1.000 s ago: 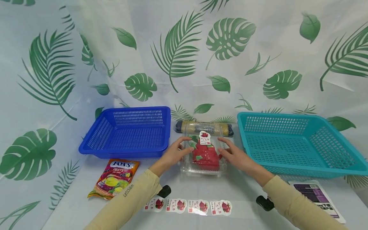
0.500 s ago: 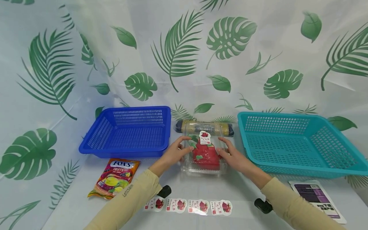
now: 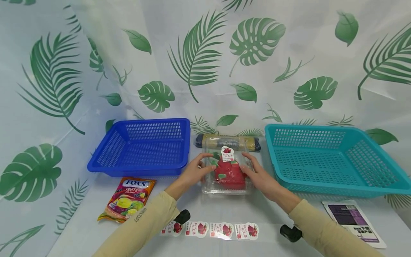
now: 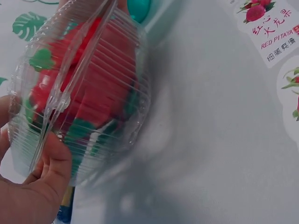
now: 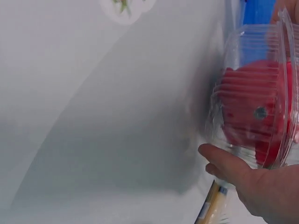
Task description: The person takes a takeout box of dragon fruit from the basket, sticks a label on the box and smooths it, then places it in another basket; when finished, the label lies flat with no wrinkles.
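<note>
A clear plastic clamshell box (image 3: 208,184) sits in the middle of the table, with a red dragon fruit (image 3: 229,175) with green tips inside. On its lid is a white dragon fruit sticker (image 3: 228,154). My left hand (image 3: 194,172) grips the box's left side; the left wrist view shows thumb and fingers pinching its rim. At the right side my right hand (image 3: 261,178) holds the box between thumb and fingers, some fingers low along its wall in the right wrist view. Whether the box touches the table, I cannot tell.
Behind the box lies a yellow and dark blue packet (image 3: 253,143). A blue basket (image 3: 138,169) stands left, a teal basket (image 3: 337,187) right. Nearer are a candy bag (image 3: 128,200), a strip with several stickers (image 3: 221,231) and a white and purple pouch (image 3: 354,223).
My right hand has shifted slightly left, its thumb farther in over the box. My left hand and the box have hardly moved.
</note>
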`<move>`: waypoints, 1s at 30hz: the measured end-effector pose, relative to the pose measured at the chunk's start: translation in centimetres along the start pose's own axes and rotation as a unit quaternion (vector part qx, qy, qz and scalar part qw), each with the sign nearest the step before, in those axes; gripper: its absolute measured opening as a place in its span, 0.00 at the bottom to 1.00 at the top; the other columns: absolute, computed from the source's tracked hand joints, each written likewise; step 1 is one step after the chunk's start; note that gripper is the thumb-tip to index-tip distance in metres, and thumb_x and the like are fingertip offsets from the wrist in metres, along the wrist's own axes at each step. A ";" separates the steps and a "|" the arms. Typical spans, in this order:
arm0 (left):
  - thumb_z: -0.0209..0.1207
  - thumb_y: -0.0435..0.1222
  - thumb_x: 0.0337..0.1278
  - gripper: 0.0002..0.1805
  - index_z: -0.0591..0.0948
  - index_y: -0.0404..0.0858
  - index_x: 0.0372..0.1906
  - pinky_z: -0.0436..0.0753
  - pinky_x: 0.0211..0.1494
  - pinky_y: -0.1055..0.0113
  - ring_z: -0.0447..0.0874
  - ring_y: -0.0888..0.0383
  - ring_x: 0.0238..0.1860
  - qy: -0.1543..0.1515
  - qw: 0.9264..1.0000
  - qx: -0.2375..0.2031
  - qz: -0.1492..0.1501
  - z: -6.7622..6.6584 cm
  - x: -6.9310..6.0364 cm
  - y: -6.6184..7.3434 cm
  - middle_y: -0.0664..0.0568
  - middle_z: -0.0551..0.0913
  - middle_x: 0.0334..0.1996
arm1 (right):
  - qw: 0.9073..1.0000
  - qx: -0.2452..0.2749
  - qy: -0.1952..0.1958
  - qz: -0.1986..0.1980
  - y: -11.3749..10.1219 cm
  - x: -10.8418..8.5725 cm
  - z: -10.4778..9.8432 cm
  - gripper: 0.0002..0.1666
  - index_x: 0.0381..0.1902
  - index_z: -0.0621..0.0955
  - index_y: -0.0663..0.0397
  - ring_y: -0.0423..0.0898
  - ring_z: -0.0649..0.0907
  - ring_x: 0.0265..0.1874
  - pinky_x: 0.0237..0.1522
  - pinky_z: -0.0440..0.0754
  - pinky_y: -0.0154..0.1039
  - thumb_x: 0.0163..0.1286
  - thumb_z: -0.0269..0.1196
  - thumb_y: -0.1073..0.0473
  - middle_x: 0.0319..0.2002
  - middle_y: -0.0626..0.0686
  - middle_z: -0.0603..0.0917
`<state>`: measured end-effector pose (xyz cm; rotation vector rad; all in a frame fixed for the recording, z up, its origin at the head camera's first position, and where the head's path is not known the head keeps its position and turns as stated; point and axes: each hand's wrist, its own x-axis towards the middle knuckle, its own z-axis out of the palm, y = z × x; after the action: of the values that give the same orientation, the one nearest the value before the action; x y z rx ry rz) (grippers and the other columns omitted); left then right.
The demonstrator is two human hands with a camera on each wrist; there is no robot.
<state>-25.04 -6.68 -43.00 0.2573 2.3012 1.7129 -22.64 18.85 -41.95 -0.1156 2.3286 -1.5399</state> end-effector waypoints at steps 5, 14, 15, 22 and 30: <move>0.62 0.45 0.64 0.26 0.72 0.52 0.66 0.73 0.27 0.61 0.69 0.58 0.18 0.013 1.000 -0.014 0.014 0.2 0.0 0.5 0.51 0.67 0.29 | 1.000 0.025 0.009 0.003 -0.7 -0.2 -0.1 0.35 0.78 0.47 0.35 0.66 0.54 0.71 0.64 0.55 0.72 0.80 0.45 0.44 0.76 0.63 0.42; 0.60 0.43 0.66 0.26 0.71 0.48 0.67 0.71 0.25 0.67 0.64 0.57 0.23 0.027 0.998 -0.034 0.041 0.4 -0.1 2.3 0.52 0.64 0.29 | 0.998 0.031 0.057 0.000 -2.1 -0.4 -0.5 0.32 0.77 0.52 0.36 0.61 0.68 0.61 0.59 0.67 0.63 0.80 0.46 0.47 0.69 0.63 0.58; 0.60 0.43 0.66 0.26 0.71 0.48 0.67 0.72 0.25 0.67 0.65 0.57 0.23 0.029 0.998 -0.033 0.044 0.5 -0.1 2.4 0.52 0.64 0.29 | 0.998 0.032 0.061 -0.002 -2.2 -0.5 -0.6 0.33 0.77 0.52 0.36 0.62 0.68 0.61 0.60 0.66 0.63 0.79 0.47 0.46 0.71 0.63 0.56; 0.61 0.45 0.65 0.27 0.71 0.50 0.67 0.72 0.26 0.68 0.64 0.57 0.27 0.036 0.997 -0.028 0.055 0.6 0.0 3.5 0.52 0.63 0.30 | 0.996 0.035 0.080 -0.017 -2.6 -0.8 -1.2 0.34 0.77 0.53 0.36 0.64 0.70 0.61 0.59 0.71 0.60 0.78 0.48 0.44 0.71 0.63 0.58; 0.63 0.44 0.63 0.29 0.71 0.47 0.67 0.73 0.26 0.65 0.63 0.57 0.25 0.028 0.997 -0.040 0.058 0.8 0.3 4.3 0.53 0.62 0.28 | 0.996 0.046 0.077 -0.030 -3.1 -1.1 -1.9 0.33 0.77 0.53 0.38 0.61 0.71 0.57 0.49 0.76 0.46 0.79 0.46 0.44 0.66 0.63 0.62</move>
<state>-25.11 -4.65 -39.12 0.3365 2.2919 1.8856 -22.62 19.59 -38.20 -0.0452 2.3863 -1.7384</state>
